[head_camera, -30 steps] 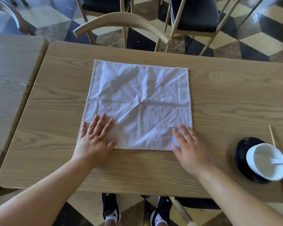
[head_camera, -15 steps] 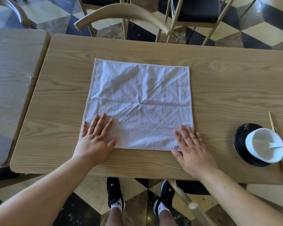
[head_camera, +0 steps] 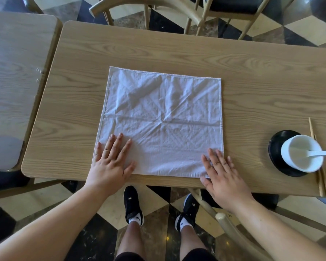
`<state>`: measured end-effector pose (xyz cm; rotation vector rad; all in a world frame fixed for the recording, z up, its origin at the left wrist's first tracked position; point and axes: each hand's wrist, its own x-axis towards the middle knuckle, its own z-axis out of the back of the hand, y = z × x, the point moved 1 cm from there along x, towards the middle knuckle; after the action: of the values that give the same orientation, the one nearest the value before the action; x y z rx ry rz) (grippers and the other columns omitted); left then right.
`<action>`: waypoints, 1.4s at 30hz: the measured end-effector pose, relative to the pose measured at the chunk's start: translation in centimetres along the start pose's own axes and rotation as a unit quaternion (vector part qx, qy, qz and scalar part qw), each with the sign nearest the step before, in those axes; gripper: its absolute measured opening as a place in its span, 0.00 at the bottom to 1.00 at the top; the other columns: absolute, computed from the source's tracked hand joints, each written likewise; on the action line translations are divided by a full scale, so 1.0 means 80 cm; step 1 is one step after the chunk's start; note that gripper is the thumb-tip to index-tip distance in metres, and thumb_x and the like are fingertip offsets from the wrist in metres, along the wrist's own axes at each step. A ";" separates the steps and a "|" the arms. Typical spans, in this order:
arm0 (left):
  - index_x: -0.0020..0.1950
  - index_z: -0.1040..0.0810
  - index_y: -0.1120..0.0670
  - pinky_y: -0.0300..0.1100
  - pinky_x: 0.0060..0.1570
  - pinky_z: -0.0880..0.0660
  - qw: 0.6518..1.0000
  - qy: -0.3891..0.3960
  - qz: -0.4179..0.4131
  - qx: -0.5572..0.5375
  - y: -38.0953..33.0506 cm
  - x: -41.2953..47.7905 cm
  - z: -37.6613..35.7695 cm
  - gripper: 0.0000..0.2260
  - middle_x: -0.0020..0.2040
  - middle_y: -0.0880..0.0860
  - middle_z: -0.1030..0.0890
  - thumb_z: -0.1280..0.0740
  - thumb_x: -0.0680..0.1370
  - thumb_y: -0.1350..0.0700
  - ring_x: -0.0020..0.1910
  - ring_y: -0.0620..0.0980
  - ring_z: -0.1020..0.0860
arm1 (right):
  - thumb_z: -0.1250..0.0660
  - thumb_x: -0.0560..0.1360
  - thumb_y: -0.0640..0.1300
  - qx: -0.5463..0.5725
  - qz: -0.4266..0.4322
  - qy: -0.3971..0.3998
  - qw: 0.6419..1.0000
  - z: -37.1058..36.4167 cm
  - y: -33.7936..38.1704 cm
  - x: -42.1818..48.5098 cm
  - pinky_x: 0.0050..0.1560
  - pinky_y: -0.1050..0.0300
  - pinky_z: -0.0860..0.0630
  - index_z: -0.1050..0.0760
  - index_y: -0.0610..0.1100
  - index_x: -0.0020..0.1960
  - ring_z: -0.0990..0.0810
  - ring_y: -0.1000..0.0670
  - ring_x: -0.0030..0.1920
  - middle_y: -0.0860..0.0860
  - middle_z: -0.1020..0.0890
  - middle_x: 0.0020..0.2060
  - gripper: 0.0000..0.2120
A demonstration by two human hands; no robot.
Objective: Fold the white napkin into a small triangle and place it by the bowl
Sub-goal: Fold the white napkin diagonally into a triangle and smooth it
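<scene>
From the head view, the left hand [head_camera: 110,162] and right hand [head_camera: 221,173] lie flat, fingers spread, gripping nothing, on the near corners of the one white napkin [head_camera: 164,121] spread unfolded on the table [head_camera: 177,53], well left of one bowl [head_camera: 301,152] holding one spoon [head_camera: 322,153] on a black saucer [head_camera: 276,149] beside chopsticks [head_camera: 311,129].

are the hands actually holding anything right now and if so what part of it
Nothing is gripped. Both hands lie flat and open on the white napkin: the left hand presses its near left corner, the right hand its near right corner.
</scene>
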<state>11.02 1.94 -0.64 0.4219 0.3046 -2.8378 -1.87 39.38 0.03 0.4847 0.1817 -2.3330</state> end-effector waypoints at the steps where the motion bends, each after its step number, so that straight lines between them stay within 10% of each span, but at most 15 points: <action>1: 0.86 0.60 0.43 0.62 0.83 0.61 1.000 -0.002 -0.002 -0.001 0.000 -0.005 -0.001 0.34 0.86 0.48 0.65 0.57 0.83 0.31 0.85 0.49 0.67 | 0.54 0.87 0.62 -0.003 0.002 -0.005 1.000 -0.003 0.001 -0.004 0.80 0.42 0.59 0.60 0.45 0.85 0.63 0.45 0.84 0.45 0.63 0.84 0.34; 16: 0.87 0.53 0.44 0.62 0.83 0.58 1.000 -0.007 -0.004 -0.006 -0.003 -0.030 -0.001 0.34 0.87 0.49 0.59 0.54 0.84 0.30 0.86 0.50 0.63 | 0.48 0.82 0.59 -0.005 0.042 -0.026 0.999 0.002 -0.001 -0.031 0.78 0.44 0.49 0.44 0.45 0.83 0.48 0.43 0.84 0.43 0.45 0.84 0.34; 27: 0.68 0.21 0.50 0.60 0.67 0.26 0.996 -0.070 0.021 -0.045 0.002 0.007 0.056 0.21 0.72 0.51 0.23 0.36 0.79 0.41 0.71 0.58 0.25 | 0.20 0.68 0.39 -0.008 0.090 -0.063 0.994 0.049 -0.024 -0.020 0.64 0.44 0.21 0.17 0.46 0.60 0.19 0.42 0.66 0.46 0.17 0.64 0.21; 34: 0.74 0.25 0.51 0.63 0.74 0.33 0.988 -0.090 0.111 -0.066 0.046 0.046 0.080 0.25 0.78 0.55 0.28 0.29 0.80 0.42 0.76 0.62 0.31 | 0.19 0.64 0.40 -0.028 0.121 -0.065 0.990 0.055 -0.024 -0.023 0.60 0.44 0.18 0.17 0.44 0.56 0.17 0.41 0.60 0.44 0.17 0.59 0.21; 39: 0.77 0.29 0.49 0.61 0.81 0.45 0.977 -0.103 0.164 -0.089 0.076 0.079 0.094 0.30 0.83 0.55 0.35 0.31 0.79 0.35 0.82 0.60 0.40 | 0.39 0.76 0.44 -0.034 0.158 -0.099 0.982 0.050 -0.032 -0.027 0.62 0.49 0.29 0.19 0.46 0.50 0.18 0.43 0.56 0.49 0.18 0.52 0.10; 42: 0.80 0.34 0.48 0.61 0.82 0.55 0.971 -0.098 0.192 -0.099 0.090 0.094 0.100 0.39 0.86 0.54 0.42 0.34 0.76 0.28 0.85 0.56 0.47 | 0.27 0.72 0.40 0.017 0.111 -0.088 0.990 0.063 -0.031 -0.021 0.56 0.55 0.26 0.20 0.49 0.48 0.20 0.47 0.53 0.54 0.20 0.48 0.07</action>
<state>4.05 -8.45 3.33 0.1365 0.4111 -2.4174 -3.94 40.89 5.34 0.2965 0.0030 -2.1498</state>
